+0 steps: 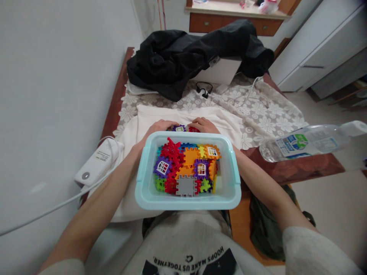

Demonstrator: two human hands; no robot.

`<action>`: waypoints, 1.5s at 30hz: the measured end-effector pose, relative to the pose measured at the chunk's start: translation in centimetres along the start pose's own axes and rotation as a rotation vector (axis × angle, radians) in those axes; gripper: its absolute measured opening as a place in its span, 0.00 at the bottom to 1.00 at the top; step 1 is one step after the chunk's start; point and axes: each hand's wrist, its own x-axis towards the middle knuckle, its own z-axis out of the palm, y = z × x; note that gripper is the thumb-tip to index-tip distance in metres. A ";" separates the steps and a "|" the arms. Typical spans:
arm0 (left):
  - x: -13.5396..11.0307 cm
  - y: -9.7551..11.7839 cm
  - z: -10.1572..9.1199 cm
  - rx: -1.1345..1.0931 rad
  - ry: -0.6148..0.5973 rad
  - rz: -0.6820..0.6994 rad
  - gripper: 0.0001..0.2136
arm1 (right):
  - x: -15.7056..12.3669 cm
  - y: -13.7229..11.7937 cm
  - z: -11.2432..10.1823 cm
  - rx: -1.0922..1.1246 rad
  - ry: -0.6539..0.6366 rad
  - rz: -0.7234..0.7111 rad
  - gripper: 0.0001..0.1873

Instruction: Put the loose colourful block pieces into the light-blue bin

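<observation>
A light blue plastic bin [187, 204] stands close to my body, filled with interlocking plastic tiles [186, 156] in red, orange, purple, green, yellow, blue and grey. Some tiles carry white window inserts. Beyond the bin's far rim, my left hand [160, 126] and my right hand [204, 125] curl their fingers around more building tiles [179, 128], one at either side. A purple tile with a white window and a red piece show between them. The bin's rim hides the lower part of both hands and of these tiles.
White cloth [151, 114] covers the near table. A power strip [99, 162] with a cable lies left by the wall. At right, a water bottle [304, 143] stands near the table edge. Black clothing [172, 53], a laptop [219, 72] and earphones [204, 89] lie at the back.
</observation>
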 end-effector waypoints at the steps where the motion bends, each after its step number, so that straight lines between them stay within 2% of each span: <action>1: 0.0 -0.1 0.0 0.004 -0.006 0.005 0.23 | 0.0 0.0 0.0 -0.004 -0.001 0.004 0.21; 8: -0.3 -0.6 0.0 0.010 -0.001 -0.017 0.24 | -0.4 -0.9 -0.5 0.049 0.075 0.043 0.14; 13: -0.2 0.0 0.2 -0.018 0.057 -0.054 0.20 | -0.7 -1.7 -0.9 0.089 0.153 0.103 0.18; 18: 0.0 1.0 0.3 -0.057 0.114 -0.096 0.18 | -0.5 -2.1 -0.7 0.070 0.208 0.190 0.17; 24: -0.3 1.5 -1.4 -0.394 0.213 -0.260 0.20 | -0.4 -1.8 -0.8 0.199 0.290 0.362 0.21; 32: -0.4 1.6 -1.8 -0.737 0.232 -0.210 0.24 | 0.1 -0.9 -1.1 0.370 0.292 0.442 0.23; 37: -0.7 2.2 -2.1 -0.789 0.173 -0.262 0.22 | 0.0 -1.0 -1.1 0.424 0.433 0.443 0.22; 40: -0.9 2.8 -2.3 -0.727 0.098 -0.254 0.20 | 0.1 -1.0 -1.2 0.425 0.412 0.423 0.19; 45: -1.1 3.5 -3.1 -0.675 -0.045 -0.241 0.24 | 0.1 -0.9 -1.1 0.304 0.370 0.411 0.22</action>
